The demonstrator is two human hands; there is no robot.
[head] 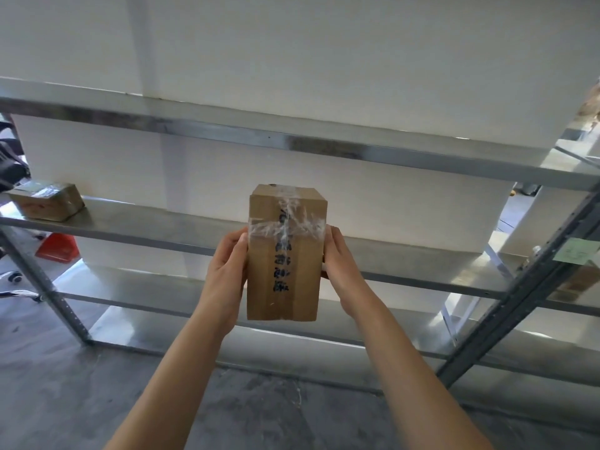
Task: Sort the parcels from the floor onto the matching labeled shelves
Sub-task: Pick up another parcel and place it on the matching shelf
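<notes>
**Box held up in front of the shelves, both hands on it**

I have the box at the centre of the frame, lifted clear of the floor and held upright on its short end in front of the metal shelf. It is not touching any shelf yet. Dark handwriting runs down its front, and crinkled clear tape crosses the upper half.

My left hand clamps the left side and my right hand the right. The fingers are curled round the side edges with the thumbs pressed on the front corners. The fingertips go behind the box, so I cannot tell how far they wrap.

I judge the box stiff and fairly light: the cardboard keeps its corners under the squeeze, and my wrists show no sag. The tape looks slick, so I would keep the grip lower down on the bare cardboard sides, where it is now, and not on the taped band. A tall, narrow box may tip if it is set down on its end. Laying it flat seems safer.

A second box sits on the shelf at the left of the frame. A pale green note is stuck to the upright at the right edge, and its writing is too faint for me to read. I cannot tell which shelf matches.
</notes>
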